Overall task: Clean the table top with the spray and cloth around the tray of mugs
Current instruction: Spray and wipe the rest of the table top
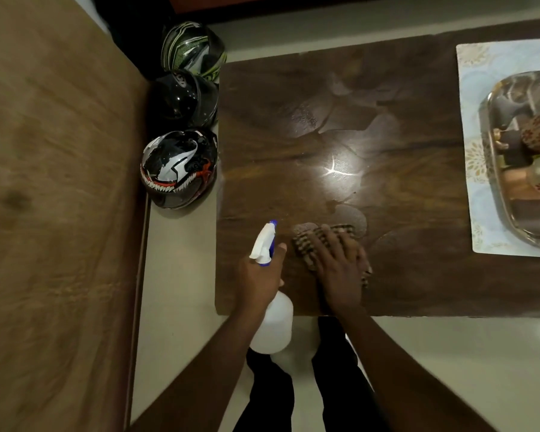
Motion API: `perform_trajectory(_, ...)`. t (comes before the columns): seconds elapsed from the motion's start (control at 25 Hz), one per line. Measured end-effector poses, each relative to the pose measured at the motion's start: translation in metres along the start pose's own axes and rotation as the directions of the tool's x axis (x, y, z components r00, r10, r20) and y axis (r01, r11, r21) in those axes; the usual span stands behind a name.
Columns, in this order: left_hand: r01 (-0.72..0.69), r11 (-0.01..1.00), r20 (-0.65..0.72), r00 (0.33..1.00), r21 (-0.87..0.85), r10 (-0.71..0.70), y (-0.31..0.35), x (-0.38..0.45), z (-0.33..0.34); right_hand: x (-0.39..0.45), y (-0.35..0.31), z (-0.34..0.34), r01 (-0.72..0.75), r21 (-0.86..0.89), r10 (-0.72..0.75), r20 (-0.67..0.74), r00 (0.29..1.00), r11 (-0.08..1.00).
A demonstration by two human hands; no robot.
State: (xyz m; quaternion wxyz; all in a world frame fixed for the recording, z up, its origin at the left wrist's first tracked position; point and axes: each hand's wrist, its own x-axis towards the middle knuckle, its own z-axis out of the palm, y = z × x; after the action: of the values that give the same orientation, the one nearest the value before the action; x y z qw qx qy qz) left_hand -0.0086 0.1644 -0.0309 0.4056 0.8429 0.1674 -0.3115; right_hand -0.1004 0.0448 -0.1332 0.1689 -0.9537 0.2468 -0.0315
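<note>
We've got the right hand (pixel 337 263) flat, fingers straight, pressing the checked cloth (pixel 309 241) on the table top (pixel 293 120) nr its near edge. Left hand (pixel 259 275) wraps round the neck of the white spray bottle (pixel 273 325), nozzle pointing far, at the near-left corner. Wet streaks shine mid-table. Steel tray (pixel 493 169) w/ mugs sits far right on a mat (pixel 471 73). Three helmets (pixel 178 168) left, on the floor.

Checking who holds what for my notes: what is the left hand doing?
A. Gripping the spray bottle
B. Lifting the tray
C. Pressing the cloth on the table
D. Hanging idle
A: the left hand grips the spray bottle at its neck, while the right hand presses the cloth flat on the table.
</note>
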Motion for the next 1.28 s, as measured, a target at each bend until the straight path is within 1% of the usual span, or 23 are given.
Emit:
perform_trajectory(0.08,-0.023,1.0,-0.006,1.0,-0.021,0.023,0.012,0.0,0.003,-0.003,-0.017,0.007,0.209,0.036,-0.211,0.083,0.974,0.977)
perform_trajectory(0.16,-0.087,0.995,-0.03,0.996,-0.048,0.085,0.025,-0.003,0.004,0.002,-0.01,-0.002,0.298,0.118,-0.313,0.135,0.94,0.947)
perform_trajectory(0.2,-0.143,0.989,-0.048,0.989,-0.047,0.141,0.029,-0.004,0.003,0.006,-0.006,-0.009,0.306,0.156,-0.326,0.131,0.936,0.939)
perform_trajectory(0.24,-0.212,0.977,-0.066,0.976,-0.029,0.209,0.032,-0.004,0.001,0.01,-0.002,-0.016,0.277,0.196,-0.303,0.119,0.946,0.941)
perform_trajectory(0.32,-0.328,0.944,-0.103,0.938,0.036,0.33,0.035,-0.005,-0.001,0.017,0.008,-0.032,0.137,0.294,-0.175,0.109,0.979,0.946)
perform_trajectory(0.4,-0.369,0.926,-0.12,0.919,0.079,0.377,0.041,-0.012,-0.003,0.015,0.015,-0.048,0.041,0.352,-0.084,0.107,0.991,0.935)
perform_trajectory(0.48,-0.395,0.917,-0.119,0.909,0.056,0.399,0.053,-0.017,-0.007,0.015,0.018,-0.067,0.031,0.37,-0.074,0.103,0.992,0.928)
perform_trajectory(0.52,-0.432,0.9,-0.138,0.889,0.059,0.436,0.06,-0.021,-0.011,0.014,0.017,-0.077,0.024,0.385,-0.074,0.116,0.99,0.923)
perform_trajectory(0.6,-0.545,0.834,-0.18,0.815,0.09,0.552,0.081,-0.026,-0.021,0.016,0.009,-0.108,-0.002,0.423,-0.053,0.12,0.991,0.906)
perform_trajectory(0.64,-0.576,0.807,-0.175,0.788,0.127,0.59,0.093,-0.028,-0.025,0.02,0.003,-0.128,-0.016,0.445,-0.033,0.102,0.994,0.895)
perform_trajectory(0.72,-0.611,0.773,-0.132,0.763,0.171,0.633,0.122,-0.041,-0.032,0.023,-0.005,-0.173,-0.009,0.48,-0.016,0.049,0.999,0.877)
perform_trajectory(0.76,-0.636,0.756,-0.12,0.747,0.156,0.654,0.142,-0.054,-0.035,0.027,-0.008,-0.199,0.012,0.477,-0.018,0.009,1.0,0.879)
perform_trajectory(0.84,-0.702,0.71,-0.091,0.705,0.058,0.704,0.177,-0.082,-0.036,0.033,-0.011,-0.249,0.037,0.446,-0.013,-0.058,0.998,0.894)
perform_trajectory(0.92,-0.772,0.634,-0.055,0.631,0.045,0.774,0.208,-0.109,-0.03,0.032,-0.007,-0.295,0.018,0.436,0.053,-0.15,0.987,0.9)
perform_trajectory(0.96,-0.799,0.6,-0.038,0.599,0.042,0.8,0.225,-0.121,-0.024,0.03,0.0,-0.315,0.02,0.435,0.081,-0.214,0.974,0.9)
perform_trajectory(1.04,-0.809,0.586,0.0,0.587,-0.033,0.81,0.254,-0.134,-0.01,0.028,0.015,-0.344,0.033,0.444,0.119,-0.309,0.944,0.895)
perform_trajectory(1.12,-0.84,0.536,0.012,0.537,-0.077,0.843,0.287,-0.152,0.013,0.024,0.039,-0.375,0.026,0.437,0.162,-0.388,0.907,0.899)
perform_trajectory(1.2,-0.863,0.497,0.042,0.495,-0.094,0.868,0.316,-0.175,0.041,0.018,0.065,-0.4,0.037,0.384,0.161,-0.471,0.867,0.923)
perform_trajectory(1.28,-0.883,0.458,0.029,0.457,-0.105,0.889,0.339,-0.201,0.075,0.011,0.096,-0.419,0.044,0.315,0.142,-0.545,0.827,0.948)
